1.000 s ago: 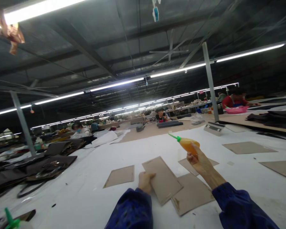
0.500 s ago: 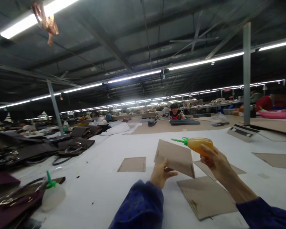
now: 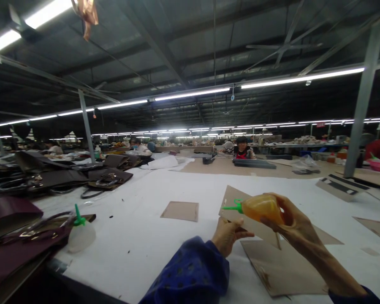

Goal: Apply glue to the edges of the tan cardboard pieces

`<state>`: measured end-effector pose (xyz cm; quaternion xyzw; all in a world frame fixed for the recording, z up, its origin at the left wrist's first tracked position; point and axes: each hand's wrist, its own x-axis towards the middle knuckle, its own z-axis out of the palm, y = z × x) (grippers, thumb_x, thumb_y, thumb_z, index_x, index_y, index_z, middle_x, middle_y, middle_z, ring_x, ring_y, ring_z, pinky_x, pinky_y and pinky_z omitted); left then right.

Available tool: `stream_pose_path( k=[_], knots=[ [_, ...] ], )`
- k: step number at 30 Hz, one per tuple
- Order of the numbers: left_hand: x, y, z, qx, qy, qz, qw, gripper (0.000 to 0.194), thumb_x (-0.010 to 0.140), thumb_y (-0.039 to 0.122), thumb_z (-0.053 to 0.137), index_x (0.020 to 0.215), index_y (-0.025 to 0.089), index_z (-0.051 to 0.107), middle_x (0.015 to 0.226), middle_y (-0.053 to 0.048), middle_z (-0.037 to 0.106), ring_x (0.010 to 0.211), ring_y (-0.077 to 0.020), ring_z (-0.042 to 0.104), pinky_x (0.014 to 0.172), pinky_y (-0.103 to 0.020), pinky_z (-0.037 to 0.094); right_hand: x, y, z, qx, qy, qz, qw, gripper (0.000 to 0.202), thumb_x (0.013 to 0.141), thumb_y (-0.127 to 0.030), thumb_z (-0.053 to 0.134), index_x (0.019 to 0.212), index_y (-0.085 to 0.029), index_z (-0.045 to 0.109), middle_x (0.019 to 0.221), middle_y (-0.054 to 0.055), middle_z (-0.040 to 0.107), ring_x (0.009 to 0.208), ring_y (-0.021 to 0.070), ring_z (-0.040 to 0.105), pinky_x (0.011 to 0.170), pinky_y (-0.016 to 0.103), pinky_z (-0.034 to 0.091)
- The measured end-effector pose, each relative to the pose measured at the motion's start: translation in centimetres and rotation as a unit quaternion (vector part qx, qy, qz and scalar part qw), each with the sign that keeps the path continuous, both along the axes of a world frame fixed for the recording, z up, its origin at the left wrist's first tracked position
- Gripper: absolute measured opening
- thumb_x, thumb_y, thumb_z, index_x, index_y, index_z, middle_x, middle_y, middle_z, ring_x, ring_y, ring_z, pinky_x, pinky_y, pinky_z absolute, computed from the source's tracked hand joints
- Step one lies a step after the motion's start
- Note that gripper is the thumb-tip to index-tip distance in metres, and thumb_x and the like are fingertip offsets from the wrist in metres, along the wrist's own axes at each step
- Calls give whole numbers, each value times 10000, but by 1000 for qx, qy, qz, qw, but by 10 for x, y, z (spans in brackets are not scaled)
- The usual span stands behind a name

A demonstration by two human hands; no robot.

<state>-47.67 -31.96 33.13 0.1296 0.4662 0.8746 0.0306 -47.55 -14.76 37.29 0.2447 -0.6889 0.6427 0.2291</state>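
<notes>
My left hand (image 3: 228, 234) grips the lower left edge of a tilted greyish-brown cardboard panel (image 3: 232, 198), lifted off the white table. My right hand (image 3: 291, 217) is wrapped round a squeeze bottle (image 3: 261, 207) of amber liquid with a green nozzle. The bottle lies sideways in front of the panel, its nozzle pointing left near the panel's left side. Whether the tip touches the panel I cannot tell. Below my hands a larger cardboard piece (image 3: 285, 270) lies flat, and a smaller cardboard rectangle (image 3: 180, 210) rests to the left.
At left, dark handbags (image 3: 109, 179) and a maroon bag (image 3: 28, 249) crowd the table, beside a whitish bottle (image 3: 81, 236) with a green nozzle. More cardboard (image 3: 375, 226) lies at right, near a metal post (image 3: 364, 101). Across the table sits a person (image 3: 243, 150).
My right hand has lowered the bottle from the panel's upper right to in front of it, nozzle now at the panel's left side. The camera view has shifted somewhat.
</notes>
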Motion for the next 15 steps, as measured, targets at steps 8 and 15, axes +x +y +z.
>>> stream_pose_path(
  k=[8,15],
  knots=[
    [0,2,-4,9,-4,10,1000,616,548,336,815,1041,52,579,896,-128,715,690,-173,679,614,-267,583,-2,-1,-3,88,60,-49,993,653,602,-518,828,1120,-210,577,1032,90,688,813,256,695,670,334,611],
    [-4,6,-9,-54,12,34,998,422,639,320,726,963,66,632,931,-134,720,685,-170,675,595,-264,578,-8,6,-6,48,91,-133,986,707,622,-576,795,1177,-212,552,1133,121,641,768,248,687,633,356,609]
  ],
)
